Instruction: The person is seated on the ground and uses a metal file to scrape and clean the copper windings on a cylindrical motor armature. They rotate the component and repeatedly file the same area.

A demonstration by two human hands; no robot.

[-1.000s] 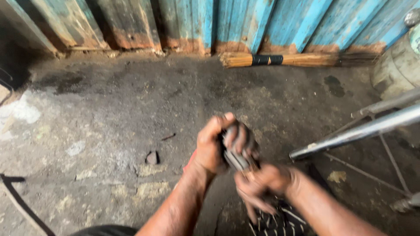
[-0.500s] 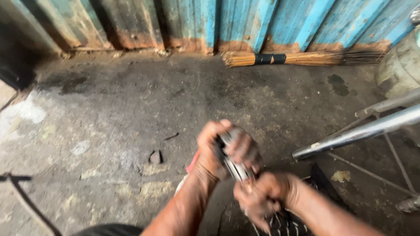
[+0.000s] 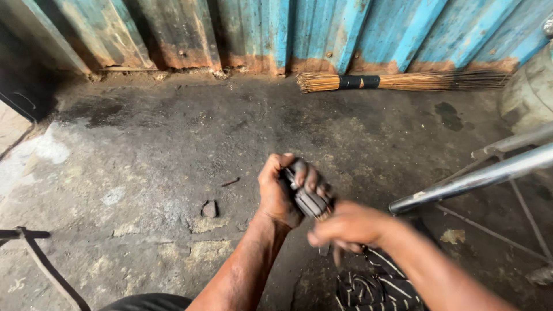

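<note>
**Both hands working a grey cylindrical part above the concrete floor**

A stained, cracked concrete floor (image 3: 173, 150) is filling most of the view. A corrugated metal wall (image 3: 299, 29), painted blue and rusting along its bottom edge, is running across the top. A polished metal tube (image 3: 478, 178) is slanting in from the right edge, with thinner rods of a frame below it. A straw broom (image 3: 403, 80), bound with a dark band, is lying on the floor against the foot of the wall. A dark cloth with light stripes (image 3: 368, 285) is lying at the lower edge, under the right forearm.

The left hand (image 3: 279, 190) is wrapping closed around a grey cylindrical metal part (image 3: 308, 198), thumb uppermost, fingers curling over the part's top. The part is being held in the air over the floor, near the centre of the view, tilting down toward the right. The right hand (image 3: 345, 227) is sitting just beside the part's lower end, fingers curling downward; motion blur is hiding the contact, so it cannot be told whether this hand is gripping the part.

A small stone (image 3: 209, 208) is lying on the floor to the left of the left hand, well apart from it. A short dark twig (image 3: 230, 182) is lying just above the stone.
</note>
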